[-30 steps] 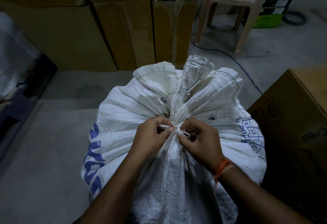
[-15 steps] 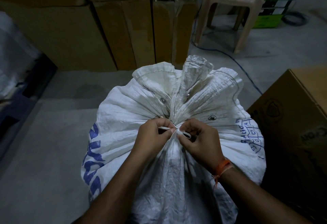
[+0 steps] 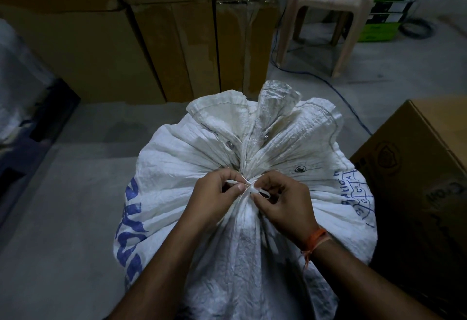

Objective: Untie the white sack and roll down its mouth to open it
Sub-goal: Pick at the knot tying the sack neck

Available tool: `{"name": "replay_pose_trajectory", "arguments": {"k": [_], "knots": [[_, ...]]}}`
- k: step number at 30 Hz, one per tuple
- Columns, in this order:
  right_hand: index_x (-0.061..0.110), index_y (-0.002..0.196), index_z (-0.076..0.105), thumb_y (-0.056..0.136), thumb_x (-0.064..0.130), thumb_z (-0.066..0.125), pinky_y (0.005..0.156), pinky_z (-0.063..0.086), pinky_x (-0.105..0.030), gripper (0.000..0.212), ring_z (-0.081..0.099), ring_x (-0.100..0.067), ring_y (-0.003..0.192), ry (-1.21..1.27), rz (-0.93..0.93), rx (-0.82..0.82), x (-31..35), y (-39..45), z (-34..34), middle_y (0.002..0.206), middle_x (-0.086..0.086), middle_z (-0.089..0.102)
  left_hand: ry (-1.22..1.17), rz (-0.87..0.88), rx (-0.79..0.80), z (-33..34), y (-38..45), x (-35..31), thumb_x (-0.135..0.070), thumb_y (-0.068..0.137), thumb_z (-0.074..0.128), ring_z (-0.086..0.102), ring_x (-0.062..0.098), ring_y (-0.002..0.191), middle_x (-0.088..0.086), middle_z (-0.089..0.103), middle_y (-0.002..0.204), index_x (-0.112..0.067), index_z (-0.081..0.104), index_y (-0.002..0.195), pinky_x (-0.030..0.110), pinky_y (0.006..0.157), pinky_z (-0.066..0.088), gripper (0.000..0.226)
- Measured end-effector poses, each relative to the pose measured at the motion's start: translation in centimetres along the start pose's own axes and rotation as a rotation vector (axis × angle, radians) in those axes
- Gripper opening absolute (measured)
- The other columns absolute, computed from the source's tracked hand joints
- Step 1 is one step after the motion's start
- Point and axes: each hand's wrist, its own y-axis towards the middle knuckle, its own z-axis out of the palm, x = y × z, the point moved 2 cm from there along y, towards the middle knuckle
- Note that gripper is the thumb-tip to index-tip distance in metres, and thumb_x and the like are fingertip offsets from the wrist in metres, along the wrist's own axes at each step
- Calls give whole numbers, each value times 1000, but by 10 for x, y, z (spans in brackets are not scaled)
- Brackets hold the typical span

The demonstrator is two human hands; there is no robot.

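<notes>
A full white woven sack (image 3: 177, 168) with blue print stands on the floor in front of me. Its mouth (image 3: 267, 115) is gathered into a frilled bunch above a tight neck. A thin white tie (image 3: 249, 185) is knotted around that neck. My left hand (image 3: 214, 197) pinches one strand of the tie on the left of the knot. My right hand (image 3: 283, 202), with an orange thread on its wrist, pinches a small loop of the tie on the right.
Stacked cardboard boxes (image 3: 177, 49) stand close behind the sack. Another cardboard box (image 3: 424, 168) sits right beside it on the right. A beige plastic stool (image 3: 331, 16) carrying a blue device stands at the back right, with a blue cable (image 3: 336, 92) on the concrete floor.
Both hands stay at the knot; the fingers have shifted only slightly on the tie. The sack's mouth is still bunched.
</notes>
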Motion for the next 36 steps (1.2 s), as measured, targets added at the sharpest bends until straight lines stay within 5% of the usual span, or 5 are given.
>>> {"name": "replay_pose_trajectory", "arguments": {"k": [10,30,36], "knots": [[20,78,70,77,17,83,65,58,-41,13,69,-11,68,24,9,4,-1,-1,1,73,6,71,23,9,-17,2,2,1,-18,93,76,75,5,77,-8,81,82,-28,80,87,26,71,55,13],[20,76,70,77,15,85,63,53,-24,15,65,-3,66,-24,-18,-13,2,0,1,70,10,69,41,38,-3,6,4,2,-18,91,79,77,4,82,-13,82,84,-36,79,79,33,81,62,22],[19,75,69,76,13,84,62,52,-25,16,64,-5,64,6,5,-1,3,0,0,68,8,68,-23,1,8,3,4,5,-18,93,78,78,16,85,-2,82,84,-24,81,91,32,78,58,6]]}}
